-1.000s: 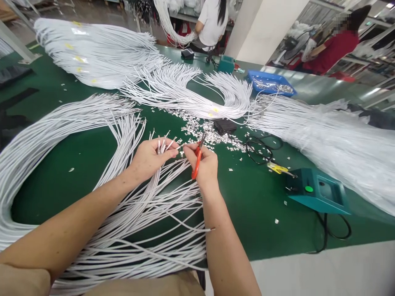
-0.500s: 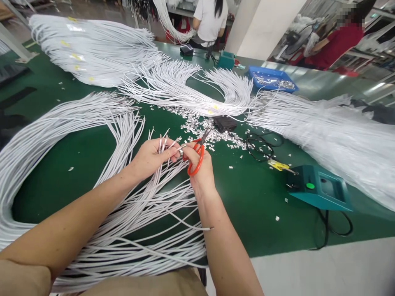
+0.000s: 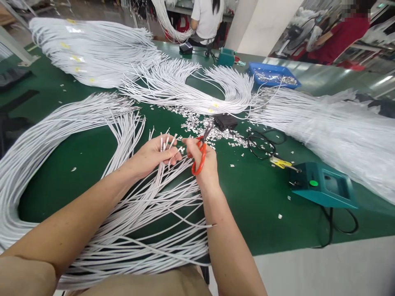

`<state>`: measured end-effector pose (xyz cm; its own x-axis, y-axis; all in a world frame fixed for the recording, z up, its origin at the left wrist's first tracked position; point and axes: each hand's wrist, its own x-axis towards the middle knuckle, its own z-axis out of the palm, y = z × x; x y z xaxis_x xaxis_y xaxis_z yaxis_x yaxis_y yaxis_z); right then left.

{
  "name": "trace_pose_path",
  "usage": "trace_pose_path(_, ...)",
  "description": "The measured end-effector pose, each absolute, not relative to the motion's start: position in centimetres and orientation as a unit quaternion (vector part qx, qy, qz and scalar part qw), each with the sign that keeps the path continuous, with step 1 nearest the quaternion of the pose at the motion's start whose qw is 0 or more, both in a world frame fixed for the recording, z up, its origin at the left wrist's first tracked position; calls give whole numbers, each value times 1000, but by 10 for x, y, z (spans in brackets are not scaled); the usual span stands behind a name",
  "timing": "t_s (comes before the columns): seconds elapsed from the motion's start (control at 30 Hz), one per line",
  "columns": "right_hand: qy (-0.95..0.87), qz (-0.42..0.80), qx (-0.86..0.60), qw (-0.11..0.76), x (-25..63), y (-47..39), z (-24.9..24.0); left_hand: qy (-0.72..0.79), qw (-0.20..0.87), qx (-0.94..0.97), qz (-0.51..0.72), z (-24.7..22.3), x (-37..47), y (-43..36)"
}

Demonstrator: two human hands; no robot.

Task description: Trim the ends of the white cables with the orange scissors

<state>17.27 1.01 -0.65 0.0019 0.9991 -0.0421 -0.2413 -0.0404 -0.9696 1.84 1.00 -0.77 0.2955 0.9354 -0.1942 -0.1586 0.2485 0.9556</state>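
Several white cables point(image 3: 163, 164) run through the fingers of my left hand point(image 3: 160, 151), which is closed on them, their ends sticking up between the fingers. Just to its right, my right hand point(image 3: 202, 158) is closed round the orange handles of small scissors point(image 3: 202, 155), whose dark blades point up and away. A small gap separates the two hands. Loose white cables point(image 3: 148, 230) spread under both forearms. Beyond the hands, many small silvery pieces point(image 3: 197, 125) lie scattered on the green table point(image 3: 240, 197).
Cable bundles point(image 3: 92, 53) lie at the back left, centre and right. A blue tray point(image 3: 274, 76) of small pieces stands behind. To the right are a teal device point(image 3: 324, 185), yellow-handled tool point(image 3: 281, 163) and black cord. Two people are beyond the table.
My hands have moved slightly apart; the right hand with the scissors has shifted right, away from the cable ends it was touching. The left fingers have opened a little around the cables.
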Motion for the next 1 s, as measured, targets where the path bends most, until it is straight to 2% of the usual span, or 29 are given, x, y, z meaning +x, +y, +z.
trace_pose_path(0.1, -457, 549, -455, 532, 174, 10, -6, 463, 623, 466, 425, -8, 20, 9)
trace_pose_path(0.23, -434, 393, -551, 594, 177, 11, -12, 524, 545, 492, 432, -7, 20, 8)
trace_pose_path(0.33, -457, 324, -553, 616, 178, 12, -14, 544, 502, 512, 435, -7, 19, 8)
trace_pose_path(0.53, -541, 398, -538, 509, 178, 13, -12, 541, 439, 579, 423, -3, 21, 8)
trace_pose_path(0.8, -491, 558, -418, 523, 177, 14, -10, 514, 472, 584, 414, 2, 24, 4)
trace_pose_path(0.9, -516, 522, -445, 514, 181, 15, -11, 510, 491, 565, 423, 1, 24, 5)
trace_pose_path(1.0, -591, 408, -523, 458, 186, 16, -14, 523, 480, 559, 428, -1, 22, 6)
